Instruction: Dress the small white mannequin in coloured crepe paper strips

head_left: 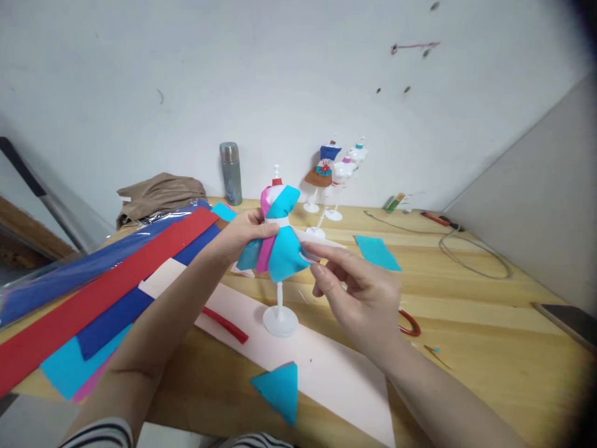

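In the middle of the head view stands a small dress-form mannequin (280, 311) on a round white base. It wears a felt dress (285, 252) in turquoise and magenta with a white waistband (277, 221). My left hand (249, 231) is closed around the mannequin's waist, thumb in front on the band. At the lower right edge of the skirt, the thumb and forefinger of my right hand (357, 286) pinch the felt hem. A pale pink felt piece (321, 238) sticks out behind that forefinger; its far side is partly hidden.
Pale pink felt (345, 367) lies under the base, with a red strip (226, 325) and a turquoise triangle (282, 389) nearby. Red felt (102, 305) and blue felt lie left. Behind are several mannequins (342, 171) and a thermos (231, 174). Scissors (410, 323), a cable (466, 267) and a phone (569, 323) lie right.
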Demonstrator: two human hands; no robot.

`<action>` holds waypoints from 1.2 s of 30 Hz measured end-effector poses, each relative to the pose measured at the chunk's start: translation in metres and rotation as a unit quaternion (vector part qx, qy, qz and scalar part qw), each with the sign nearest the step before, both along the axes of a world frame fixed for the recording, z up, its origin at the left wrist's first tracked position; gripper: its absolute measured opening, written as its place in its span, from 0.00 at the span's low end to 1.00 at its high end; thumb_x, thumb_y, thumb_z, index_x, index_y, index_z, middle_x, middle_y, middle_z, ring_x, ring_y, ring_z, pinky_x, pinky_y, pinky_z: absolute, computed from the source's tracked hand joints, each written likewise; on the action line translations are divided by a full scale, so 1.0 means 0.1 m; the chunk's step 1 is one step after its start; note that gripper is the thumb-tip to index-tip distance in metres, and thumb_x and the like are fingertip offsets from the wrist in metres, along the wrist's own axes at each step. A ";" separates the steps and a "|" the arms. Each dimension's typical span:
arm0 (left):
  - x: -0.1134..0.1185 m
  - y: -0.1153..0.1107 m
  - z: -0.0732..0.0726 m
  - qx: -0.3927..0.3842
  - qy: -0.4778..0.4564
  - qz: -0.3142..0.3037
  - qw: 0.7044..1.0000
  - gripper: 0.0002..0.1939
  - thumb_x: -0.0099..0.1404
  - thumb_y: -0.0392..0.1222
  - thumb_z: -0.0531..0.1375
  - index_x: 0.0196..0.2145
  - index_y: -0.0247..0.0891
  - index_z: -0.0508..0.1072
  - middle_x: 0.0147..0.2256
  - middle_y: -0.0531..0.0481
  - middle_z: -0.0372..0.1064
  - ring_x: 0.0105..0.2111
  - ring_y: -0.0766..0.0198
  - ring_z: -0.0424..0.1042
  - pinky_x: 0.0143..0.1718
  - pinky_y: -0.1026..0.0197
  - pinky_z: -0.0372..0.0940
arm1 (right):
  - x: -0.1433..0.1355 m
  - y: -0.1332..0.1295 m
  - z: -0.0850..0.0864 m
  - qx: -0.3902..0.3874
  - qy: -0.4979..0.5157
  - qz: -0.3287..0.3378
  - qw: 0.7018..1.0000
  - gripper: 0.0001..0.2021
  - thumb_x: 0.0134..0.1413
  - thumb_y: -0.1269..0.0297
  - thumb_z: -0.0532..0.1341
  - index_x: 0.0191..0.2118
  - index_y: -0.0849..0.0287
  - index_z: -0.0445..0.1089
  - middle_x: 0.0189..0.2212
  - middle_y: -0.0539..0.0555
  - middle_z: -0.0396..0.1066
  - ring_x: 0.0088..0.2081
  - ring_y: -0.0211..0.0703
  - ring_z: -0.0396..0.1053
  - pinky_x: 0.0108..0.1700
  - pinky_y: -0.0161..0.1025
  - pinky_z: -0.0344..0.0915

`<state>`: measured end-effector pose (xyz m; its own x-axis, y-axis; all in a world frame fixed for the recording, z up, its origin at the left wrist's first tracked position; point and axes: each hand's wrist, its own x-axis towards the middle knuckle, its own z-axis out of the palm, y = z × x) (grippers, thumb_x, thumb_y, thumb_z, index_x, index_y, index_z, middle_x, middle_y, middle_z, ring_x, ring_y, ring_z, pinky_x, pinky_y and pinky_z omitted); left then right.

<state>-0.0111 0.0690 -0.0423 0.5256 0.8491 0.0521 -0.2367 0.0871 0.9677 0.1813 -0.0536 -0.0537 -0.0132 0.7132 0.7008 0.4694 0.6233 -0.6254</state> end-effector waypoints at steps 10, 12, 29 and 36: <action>-0.05 0.04 -0.07 0.036 -0.018 -0.048 0.998 0.31 0.40 0.54 0.80 0.37 0.31 0.81 0.38 0.38 0.81 0.38 0.49 0.81 0.43 0.52 0.75 | 0.02 0.08 0.05 0.098 -0.043 -0.041 0.993 0.09 0.64 0.74 0.61 0.40 0.53 0.76 0.34 0.54 0.80 0.30 0.41 0.74 0.28 0.40 0.69; -0.04 0.03 -0.07 0.040 -0.019 -0.039 0.998 0.30 0.41 0.54 0.80 0.37 0.31 0.81 0.37 0.38 0.81 0.38 0.49 0.81 0.44 0.52 0.75 | 0.02 0.09 0.03 0.130 -0.056 -0.046 0.989 0.10 0.63 0.76 0.62 0.41 0.52 0.77 0.36 0.56 0.79 0.33 0.43 0.75 0.29 0.40 0.71; 0.06 -0.12 0.02 0.064 0.006 -0.016 0.998 0.28 0.43 0.52 0.80 0.37 0.32 0.82 0.37 0.40 0.82 0.40 0.49 0.81 0.45 0.51 0.76 | 0.00 0.14 0.00 0.222 -0.118 -0.129 0.959 0.08 0.63 0.76 0.62 0.40 0.56 0.76 0.26 0.51 0.67 0.25 0.36 0.65 0.25 0.36 0.62; 0.10 -0.17 0.05 0.075 0.009 0.012 0.997 0.26 0.42 0.51 0.80 0.35 0.32 0.82 0.35 0.41 0.82 0.39 0.49 0.82 0.44 0.52 0.76 | -0.01 0.19 -0.02 0.253 -0.111 -0.124 0.953 0.07 0.62 0.76 0.62 0.40 0.59 0.76 0.26 0.50 0.67 0.24 0.35 0.64 0.24 0.35 0.61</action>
<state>-0.0014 0.0517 -0.0370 0.5069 0.8452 0.1696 -0.2197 -0.0636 0.9735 0.1801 -0.0349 -0.0561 -0.0755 0.2844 0.9557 0.7274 0.6713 -0.1423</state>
